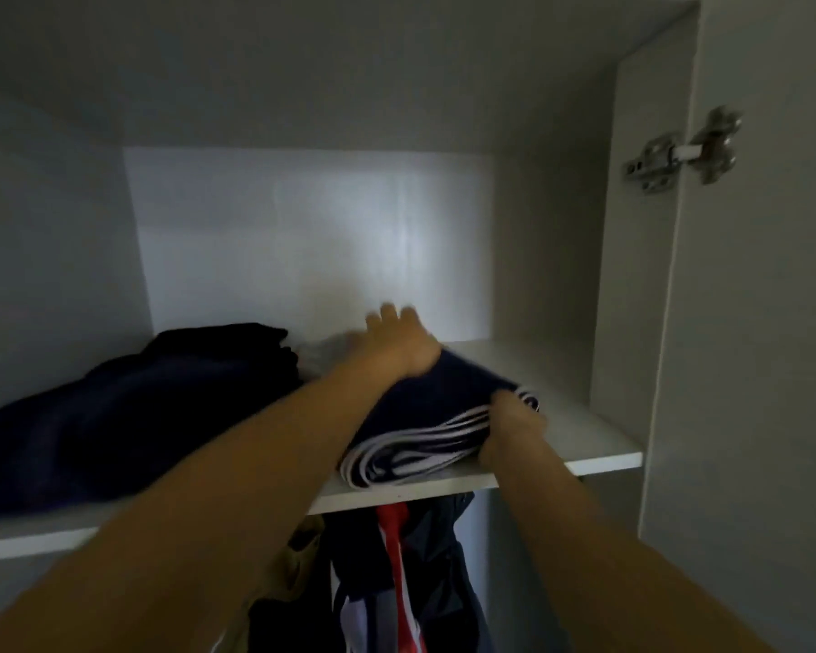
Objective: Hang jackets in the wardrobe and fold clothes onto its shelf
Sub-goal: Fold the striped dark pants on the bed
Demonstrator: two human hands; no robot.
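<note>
Shelving step: left hand (399, 341) flat, right hand (514, 419) gripping the folded striped garment (425, 417); next, release, five o'clock of the dark pile (128, 407).

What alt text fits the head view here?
Both hands set a folded navy garment with white stripes on a white wardrobe shelf, left hand flat on top, right hand gripping its edge. Dark folded clothes lie left; jackets hang below.

Two bare forearms, no sleeves, bare left hand (399, 339), bare right hand (514, 424)
</note>
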